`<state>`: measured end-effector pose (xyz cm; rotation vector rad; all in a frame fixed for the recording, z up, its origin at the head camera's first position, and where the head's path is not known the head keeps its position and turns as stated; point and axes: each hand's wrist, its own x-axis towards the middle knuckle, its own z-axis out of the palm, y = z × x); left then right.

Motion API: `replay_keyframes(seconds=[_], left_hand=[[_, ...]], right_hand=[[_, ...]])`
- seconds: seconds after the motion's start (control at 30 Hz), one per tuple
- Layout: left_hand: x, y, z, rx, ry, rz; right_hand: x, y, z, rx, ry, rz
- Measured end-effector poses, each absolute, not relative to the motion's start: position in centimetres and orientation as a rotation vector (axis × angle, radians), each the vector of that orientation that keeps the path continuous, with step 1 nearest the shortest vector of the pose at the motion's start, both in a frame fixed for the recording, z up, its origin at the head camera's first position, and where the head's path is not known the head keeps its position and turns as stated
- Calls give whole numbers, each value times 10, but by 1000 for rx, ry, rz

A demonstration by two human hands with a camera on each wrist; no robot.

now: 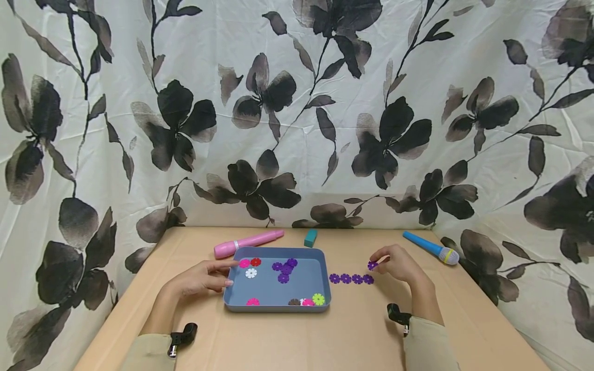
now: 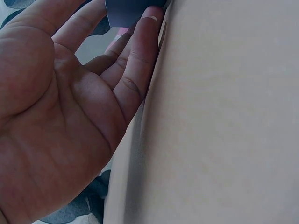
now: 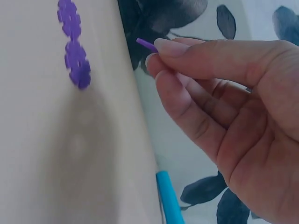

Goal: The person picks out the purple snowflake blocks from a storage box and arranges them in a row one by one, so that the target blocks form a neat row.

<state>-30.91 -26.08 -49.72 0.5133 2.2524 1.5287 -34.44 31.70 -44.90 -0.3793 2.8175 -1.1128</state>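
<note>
My right hand [image 1: 394,265] pinches a purple notched flower-shaped disc [image 1: 372,265] between thumb and fingertips, raised above the table; in the right wrist view only a thin edge of this disc [image 3: 145,45] shows. Just left of it, a row of several purple discs [image 1: 345,279] lies on the table, end to end, beside the tray's right side. With fingers extended, my left hand [image 1: 201,277] touches the left rim of the grey-blue tray [image 1: 274,308]. In the left wrist view its fingertips rest against the tray's wall [image 2: 126,16]. Inside the tray sits a cluster of purple discs [image 1: 284,270].
Pink, red and white discs [image 1: 251,273] lie at the tray's left, with brown, pink and green ones [image 1: 318,299] along its front. Behind the tray are a pink microphone-shaped toy [image 1: 248,243] and a teal block [image 1: 310,237]. A blue toy microphone [image 1: 431,248] lies at the far right.
</note>
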Motion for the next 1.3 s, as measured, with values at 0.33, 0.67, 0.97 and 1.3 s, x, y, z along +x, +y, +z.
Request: replay_keyframes(seconds=[0.33,0.67,0.97,1.3], left_hand=[[-309,-259,-496,511,2230,1542],[-308,-260,-497,521,2230,1552],[-307,-261,-495,501,2248,1539],[-309,-259,-496,494,2237,1543]], right_hand=[[-341,329,-457,-294,2760,-1063],[-343,336,-471,-225,2736,-1085],[-346,336,-474,-248,2720,-1098],[-347,334,-472,-213,2801,-1081]])
